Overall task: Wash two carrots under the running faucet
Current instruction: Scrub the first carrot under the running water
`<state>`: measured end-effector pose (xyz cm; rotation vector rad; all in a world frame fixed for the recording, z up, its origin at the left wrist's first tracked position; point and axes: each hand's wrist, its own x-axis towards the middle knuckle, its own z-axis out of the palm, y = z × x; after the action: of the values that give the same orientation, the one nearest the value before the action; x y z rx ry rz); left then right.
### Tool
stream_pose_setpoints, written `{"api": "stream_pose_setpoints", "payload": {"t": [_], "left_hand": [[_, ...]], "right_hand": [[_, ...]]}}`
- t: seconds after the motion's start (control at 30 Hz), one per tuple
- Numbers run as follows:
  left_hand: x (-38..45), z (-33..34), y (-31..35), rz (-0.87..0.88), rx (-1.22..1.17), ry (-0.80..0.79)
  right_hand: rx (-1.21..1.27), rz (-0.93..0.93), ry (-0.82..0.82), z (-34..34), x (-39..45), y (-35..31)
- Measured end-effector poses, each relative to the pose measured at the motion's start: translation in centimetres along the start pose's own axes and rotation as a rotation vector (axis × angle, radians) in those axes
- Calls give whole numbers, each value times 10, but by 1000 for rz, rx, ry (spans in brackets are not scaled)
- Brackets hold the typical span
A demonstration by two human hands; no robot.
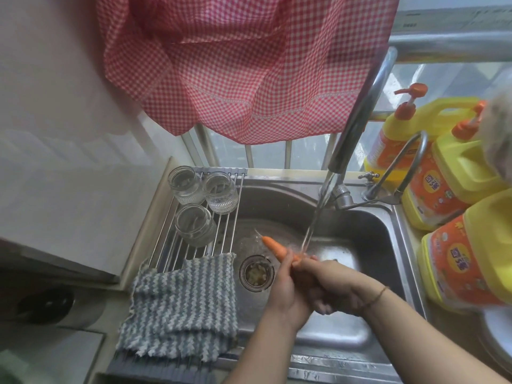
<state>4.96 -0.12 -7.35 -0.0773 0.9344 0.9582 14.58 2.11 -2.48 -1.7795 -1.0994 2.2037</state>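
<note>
An orange carrot (274, 248) sticks out up and to the left from between my hands, over the steel sink (360, 225). My left hand (288, 295) grips its lower part from the left. My right hand (329, 284) wraps around it from the right, just below the water stream (313, 225) that runs from the tall faucet (352, 134). The water lands at my right hand's fingers and the carrot. Only one carrot is in sight; much of it is hidden inside my hands.
A roll-up rack (194, 245) spans the sink's left side with three upturned glass jars (205, 189) and a striped grey cloth (182, 306). The drain strainer (256, 273) lies left of my hands. Yellow detergent jugs (448, 173) crowd the right counter. A red checked curtain (235, 65) hangs above.
</note>
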Motion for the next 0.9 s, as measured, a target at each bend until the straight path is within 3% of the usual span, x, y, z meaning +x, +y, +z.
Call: {"api": "stream_pose_setpoints", "payload": {"t": [0.1, 0.3, 0.37, 0.5, 0.57, 0.67, 0.77, 0.83, 0.9], "left_hand": [[2, -4, 8, 22, 120, 85], [23, 2, 39, -11, 63, 303], [32, -1, 49, 38, -18, 328], [41, 3, 51, 259, -100, 386], [43, -4, 44, 373, 204, 440], [25, -15, 32, 517, 954, 426], [6, -20, 30, 791, 1504, 176], [0, -20, 39, 812, 1836, -6], [-1, -18, 51, 731, 2016, -141]], "right_hand": [[-172, -80, 120, 8, -2, 4], [-1009, -290, 405, 21, -20, 14], [-999, -318, 467, 22, -20, 22], [-556, -416, 521, 13, -13, 27], [-417, -429, 534, 4, -12, 28], [-432, -445, 608, -16, -15, 28], [-466, -445, 622, -36, -22, 26], [-612, -454, 616, -47, -26, 20], [-631, -454, 525, -55, -31, 11]]}}
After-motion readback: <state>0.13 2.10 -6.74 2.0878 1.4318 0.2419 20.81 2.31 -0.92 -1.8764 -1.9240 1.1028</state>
